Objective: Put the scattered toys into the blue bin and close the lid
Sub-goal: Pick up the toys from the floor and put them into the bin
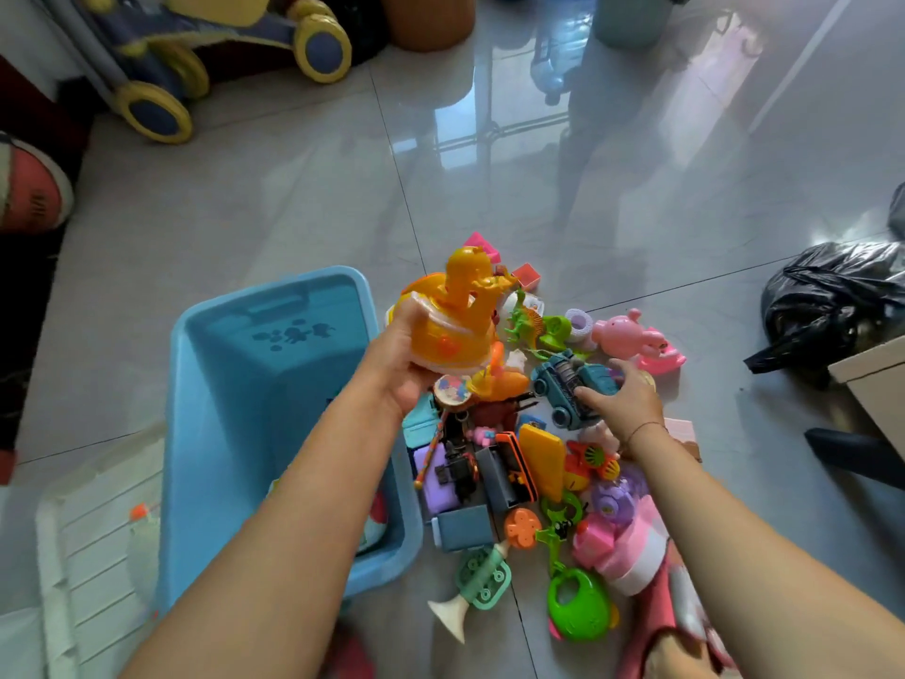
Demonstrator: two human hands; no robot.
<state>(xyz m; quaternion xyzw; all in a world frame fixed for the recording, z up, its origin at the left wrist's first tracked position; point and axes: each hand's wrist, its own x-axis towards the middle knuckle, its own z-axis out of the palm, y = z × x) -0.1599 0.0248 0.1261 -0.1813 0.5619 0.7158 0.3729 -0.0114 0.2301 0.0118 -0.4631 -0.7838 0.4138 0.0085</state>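
The blue bin stands open on the floor at the left, almost empty. To its right lies a heap of several colourful toys. My left hand holds an orange duck toy lifted above the heap, close to the bin's right rim. Over a teal toy truck in the heap, my right hand has its fingers closed around the truck's right end. The bin's white lid lies flat on the floor to the left of the bin.
A blue and yellow ride-on toy stands at the back left. A black plastic bag and the corner of a beige piece of furniture are at the right. Glossy grey floor tiles stretch behind the heap.
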